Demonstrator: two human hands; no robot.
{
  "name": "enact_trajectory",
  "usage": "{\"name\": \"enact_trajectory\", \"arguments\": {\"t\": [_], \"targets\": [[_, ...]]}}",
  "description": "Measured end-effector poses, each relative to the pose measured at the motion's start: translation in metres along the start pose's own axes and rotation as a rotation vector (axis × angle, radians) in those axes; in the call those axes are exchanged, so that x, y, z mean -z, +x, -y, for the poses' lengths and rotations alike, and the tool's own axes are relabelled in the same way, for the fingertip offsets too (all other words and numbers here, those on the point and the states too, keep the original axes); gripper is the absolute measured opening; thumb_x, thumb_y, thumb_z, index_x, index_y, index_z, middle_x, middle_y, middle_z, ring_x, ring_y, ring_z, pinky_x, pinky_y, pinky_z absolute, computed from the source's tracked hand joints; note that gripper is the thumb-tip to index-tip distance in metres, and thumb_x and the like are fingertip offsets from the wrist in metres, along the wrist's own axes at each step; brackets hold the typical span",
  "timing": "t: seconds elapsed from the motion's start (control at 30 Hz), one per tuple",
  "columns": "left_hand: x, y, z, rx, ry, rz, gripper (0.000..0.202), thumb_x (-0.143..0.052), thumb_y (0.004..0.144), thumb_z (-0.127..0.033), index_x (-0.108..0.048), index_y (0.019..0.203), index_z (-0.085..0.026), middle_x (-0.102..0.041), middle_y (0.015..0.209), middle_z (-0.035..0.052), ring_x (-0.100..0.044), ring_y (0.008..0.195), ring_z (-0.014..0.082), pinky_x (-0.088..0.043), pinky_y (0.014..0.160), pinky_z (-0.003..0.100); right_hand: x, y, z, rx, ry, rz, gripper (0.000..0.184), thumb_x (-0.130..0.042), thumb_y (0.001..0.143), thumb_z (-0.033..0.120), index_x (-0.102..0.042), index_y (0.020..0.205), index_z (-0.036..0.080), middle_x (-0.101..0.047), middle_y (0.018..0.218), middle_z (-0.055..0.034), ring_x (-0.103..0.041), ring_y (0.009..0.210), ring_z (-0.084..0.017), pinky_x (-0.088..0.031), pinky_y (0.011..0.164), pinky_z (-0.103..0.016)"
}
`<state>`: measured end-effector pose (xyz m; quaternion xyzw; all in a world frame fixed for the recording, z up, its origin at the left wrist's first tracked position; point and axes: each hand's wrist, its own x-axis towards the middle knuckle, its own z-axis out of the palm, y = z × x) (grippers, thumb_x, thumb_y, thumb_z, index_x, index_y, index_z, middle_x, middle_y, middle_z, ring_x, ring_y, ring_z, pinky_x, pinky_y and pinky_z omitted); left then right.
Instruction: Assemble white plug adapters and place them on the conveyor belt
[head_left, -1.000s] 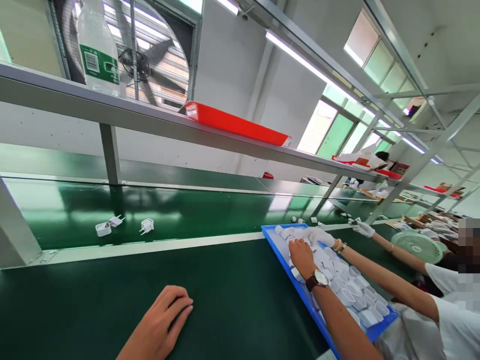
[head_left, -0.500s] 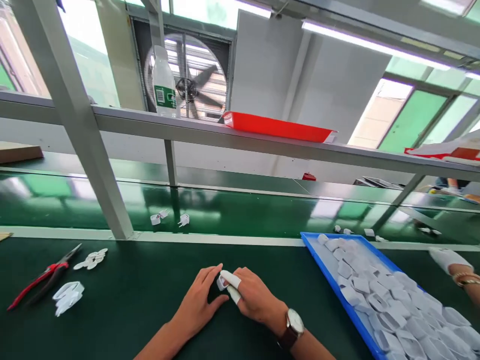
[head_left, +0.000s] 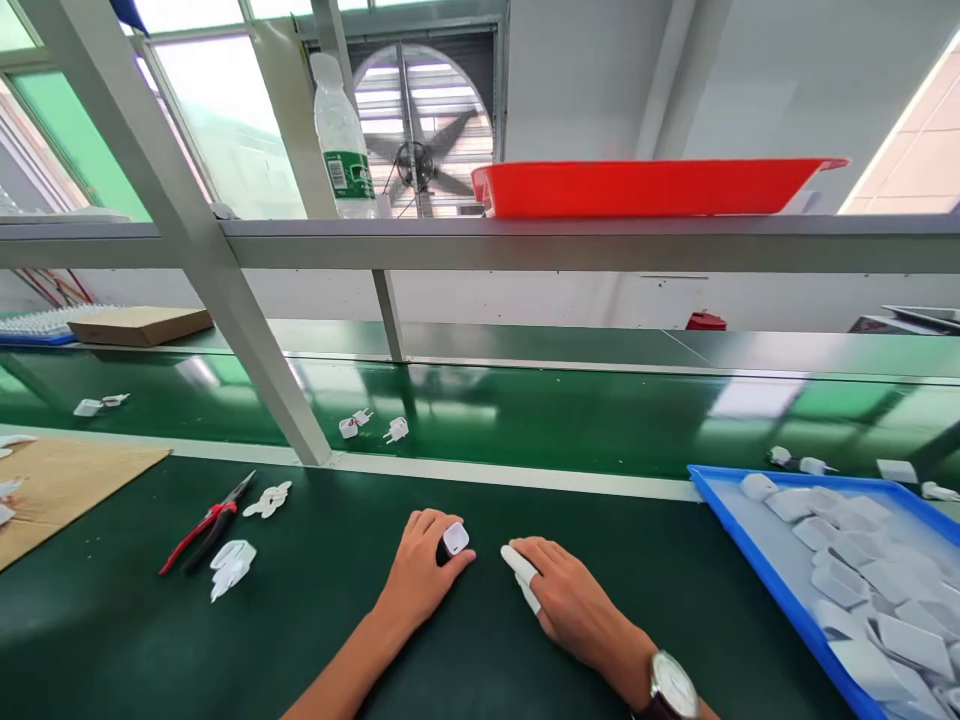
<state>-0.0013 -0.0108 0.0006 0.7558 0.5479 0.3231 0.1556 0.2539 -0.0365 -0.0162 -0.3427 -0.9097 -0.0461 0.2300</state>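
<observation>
My left hand (head_left: 424, 565) is closed on a small white plastic housing (head_left: 455, 539), square with rounded corners, held between thumb and fingers just above the dark green bench. A dark part shows beneath its white face. To the right, my right hand (head_left: 566, 595) is apart from the piece, its fingers stretched forward. White finger cots (head_left: 521, 572) cover two of its digits, and I see nothing between them. Left of my hands lie red-and-black needle-nose pliers (head_left: 212, 525), a few flat white parts (head_left: 268, 499) and a small pile of white pieces (head_left: 232, 566).
A blue tray (head_left: 772, 575) of many white plastic shells (head_left: 862, 560) stands at right. Small white plugs (head_left: 396, 430) rest on the green belt (head_left: 562, 410) behind. A slanted metal post (head_left: 247, 315) rises at left; a red tray (head_left: 652, 188) and plastic bottle (head_left: 343, 140) sit overhead.
My right hand has drawn away to the right from the white housing, which now stays in my left hand. The view has turned left, so the co-worker's gloved hand is out of sight.
</observation>
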Motion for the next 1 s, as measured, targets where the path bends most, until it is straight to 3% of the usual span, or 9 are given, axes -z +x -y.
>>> {"name": "enact_trajectory", "arguments": {"t": [0.17,0.3,0.37,0.57,0.73,0.8,0.9,0.93,1.0], "targets": [[0.004,0.002,0.006,0.060,0.003,0.011,0.028,-0.072,0.084,-0.027,-0.069,0.112,-0.024,-0.069,0.114,0.0060,-0.061,0.109,0.0282,-0.051,0.100,0.050,0.002,0.004,0.005,-0.010,-0.007,-0.030,0.039,-0.054,0.084,-0.003,-0.067,0.118,0.011,-0.067,0.121,-0.0107,-0.060,0.110,-0.025,-0.055,0.098,-0.038],[0.009,0.002,0.008,0.047,-0.080,0.054,0.048,-0.066,0.083,-0.019,-0.062,0.131,-0.028,-0.066,0.131,0.0063,-0.060,0.120,0.0267,-0.052,0.103,0.047,-0.002,0.001,0.006,-0.015,-0.023,-0.031,0.034,-0.057,0.088,0.000,-0.067,0.119,0.011,-0.067,0.121,-0.0105,-0.060,0.111,-0.025,-0.053,0.098,-0.039],[0.010,0.002,0.009,0.037,-0.128,0.064,0.050,-0.060,0.085,-0.016,-0.061,0.133,-0.029,-0.067,0.130,0.0057,-0.062,0.118,0.0247,-0.055,0.099,0.043,-0.005,0.000,0.006,-0.009,-0.038,-0.046,0.031,-0.059,0.088,0.001,-0.068,0.116,0.012,-0.067,0.121,-0.0101,-0.060,0.112,-0.026,-0.053,0.098,-0.039],[0.005,0.002,0.009,0.101,-0.078,-0.065,0.043,-0.067,0.085,-0.026,-0.065,0.127,-0.026,-0.072,0.115,0.0056,-0.065,0.108,0.0258,-0.057,0.095,0.045,-0.013,0.000,0.006,-0.018,-0.059,-0.086,0.026,-0.063,0.087,0.002,-0.072,0.109,0.013,-0.069,0.120,-0.0093,-0.060,0.111,-0.026,-0.052,0.098,-0.038],[0.005,0.003,0.006,0.118,-0.041,-0.139,0.049,-0.073,0.081,-0.031,-0.064,0.129,-0.026,-0.068,0.119,0.0072,-0.065,0.109,0.0270,-0.058,0.092,0.045,-0.014,-0.002,0.006,-0.016,-0.062,-0.062,0.025,-0.064,0.087,0.002,-0.074,0.107,0.013,-0.069,0.124,-0.0097,-0.060,0.115,-0.027,-0.052,0.100,-0.039],[0.011,0.001,-0.001,0.092,-0.033,-0.251,0.053,-0.075,0.081,-0.036,-0.062,0.131,-0.026,-0.065,0.124,0.0091,-0.065,0.109,0.0275,-0.060,0.088,0.043,-0.017,-0.003,0.006,-0.018,-0.076,-0.069,0.027,-0.065,0.086,0.001,-0.074,0.108,0.013,-0.069,0.124,-0.0102,-0.061,0.115,-0.027,-0.052,0.100,-0.039],[0.027,-0.013,-0.023,-0.024,-0.031,-0.384,0.028,-0.066,0.091,-0.041,-0.070,0.117,-0.029,-0.066,0.120,0.0088,-0.067,0.106,0.0271,-0.062,0.083,0.041,-0.024,-0.004,0.004,-0.027,-0.093,-0.090,0.029,-0.067,0.083,0.001,-0.074,0.108,0.013,-0.069,0.124,-0.0096,-0.062,0.113,-0.028,-0.053,0.099,-0.040],[0.034,-0.022,-0.033,-0.075,-0.028,-0.376,0.018,-0.062,0.095,-0.040,-0.073,0.106,-0.031,-0.068,0.116,0.0077,-0.067,0.104,0.0267,-0.062,0.081,0.040,-0.026,-0.004,0.003,-0.028,-0.093,-0.092,0.029,-0.068,0.082,0.001,-0.074,0.107,0.014,-0.070,0.123,-0.0090,-0.062,0.113,-0.028,-0.053,0.098,-0.040],[0.045,-0.047,-0.052,-0.122,-0.002,-0.346,0.017,-0.063,0.096,-0.042,-0.072,0.105,-0.032,-0.070,0.115,0.0068,-0.067,0.103,0.0260,-0.062,0.079,0.040,-0.028,-0.003,0.001,-0.030,-0.085,-0.080,0.029,-0.069,0.080,0.001,-0.074,0.106,0.014,-0.070,0.122,-0.0079,-0.063,0.111,-0.027,-0.055,0.096,-0.038]]}}
